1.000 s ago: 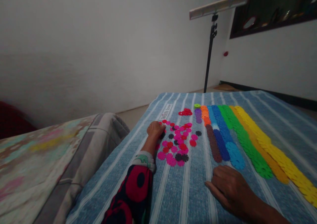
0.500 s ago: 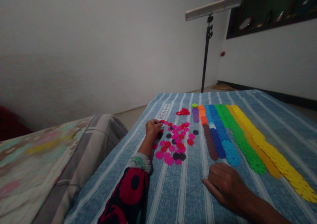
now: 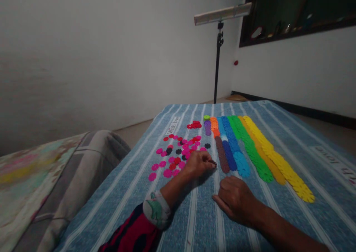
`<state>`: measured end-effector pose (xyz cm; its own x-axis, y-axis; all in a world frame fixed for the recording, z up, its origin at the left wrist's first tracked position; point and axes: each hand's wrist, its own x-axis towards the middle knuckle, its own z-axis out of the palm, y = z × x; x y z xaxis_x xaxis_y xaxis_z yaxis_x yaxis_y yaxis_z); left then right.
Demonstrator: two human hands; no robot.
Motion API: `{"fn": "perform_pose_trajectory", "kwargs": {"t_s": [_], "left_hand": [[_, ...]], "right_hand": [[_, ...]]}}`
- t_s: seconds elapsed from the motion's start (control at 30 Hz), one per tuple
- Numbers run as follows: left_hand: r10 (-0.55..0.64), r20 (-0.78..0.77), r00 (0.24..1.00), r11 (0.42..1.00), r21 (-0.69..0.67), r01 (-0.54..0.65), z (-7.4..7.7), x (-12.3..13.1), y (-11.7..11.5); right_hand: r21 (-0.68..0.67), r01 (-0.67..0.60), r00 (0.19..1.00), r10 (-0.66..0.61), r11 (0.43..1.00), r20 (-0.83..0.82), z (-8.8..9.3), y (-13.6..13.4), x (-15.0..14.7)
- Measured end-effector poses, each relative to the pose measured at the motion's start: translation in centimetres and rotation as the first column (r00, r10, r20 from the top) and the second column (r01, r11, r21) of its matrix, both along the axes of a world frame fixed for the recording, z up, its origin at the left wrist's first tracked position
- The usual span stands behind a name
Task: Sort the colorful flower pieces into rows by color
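My left hand (image 3: 198,164) is closed, thumb and fingers pinching a small dark disc (image 3: 214,164) just left of the row of brown discs (image 3: 222,153). Only the edge of the held piece shows. My right hand (image 3: 237,198) rests on the cloth near the lower end of that row, fingers curled under; whatever they may hold is hidden. Pink flower-shaped discs (image 3: 167,173) lie scattered left of my left hand, mixed with red discs (image 3: 172,167) and black discs (image 3: 178,151). My left forearm and hand cover part of this scatter.
Overlapping rows of blue discs (image 3: 232,133), green discs (image 3: 251,151) and yellow discs (image 3: 278,159) run along the striped cloth (image 3: 111,215). A red pile (image 3: 194,124) and purple discs (image 3: 207,127) lie farther back. A lamp stand (image 3: 217,66) rises behind; a covered bed (image 3: 91,159) adjoins at left.
My left hand has moved right and nearer, from the far left edge of the scatter to beside the brown row. My right hand stays closed on the cloth. The view has turned slightly right.
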<state>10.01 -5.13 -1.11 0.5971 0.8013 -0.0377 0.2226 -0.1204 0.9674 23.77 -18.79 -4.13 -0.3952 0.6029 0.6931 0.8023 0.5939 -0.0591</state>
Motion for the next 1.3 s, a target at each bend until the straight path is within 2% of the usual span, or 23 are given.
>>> {"fn": "perform_pose_trajectory", "kwargs": {"t_s": [0.13,0.33,0.5,0.7,0.83,1.0,1.3], "left_hand": [[-0.065,-0.048,0.997,0.996,0.059,0.067,-0.9,1.7,-2.3],[-0.059,-0.091,0.994,0.986,0.147,0.072,-1.4,3.0,-2.9],[-0.068,-0.150,0.986,0.954,0.280,0.108,-0.7,3.3,-3.1],[0.028,-0.222,0.975,0.894,0.442,0.075,0.2,3.0,-3.2],[0.021,-0.214,0.977,0.891,0.447,0.079,-0.1,3.0,-3.3],[0.085,-0.263,0.961,0.902,0.431,0.039,-0.6,2.7,-3.4],[0.070,-0.333,0.940,0.909,0.410,0.078,-1.6,3.0,-3.4]], "right_hand": [[-0.018,-0.002,1.000,0.002,1.000,0.011,-0.2,-0.2,-0.3],[-0.040,-0.004,1.000,0.005,0.999,0.021,-0.4,-0.3,-0.4],[-0.047,0.012,0.999,-0.010,0.999,0.036,-0.4,-0.2,-0.3],[-0.049,0.021,0.999,-0.018,0.999,0.048,-0.6,-0.2,-0.3],[-0.043,0.019,0.999,-0.017,0.999,0.037,-0.3,-0.2,-0.3],[-0.024,0.020,0.999,-0.019,1.000,0.033,-0.2,-0.3,-0.4],[-0.044,0.019,0.999,-0.018,0.999,0.044,-0.5,-0.1,-0.4]]}}
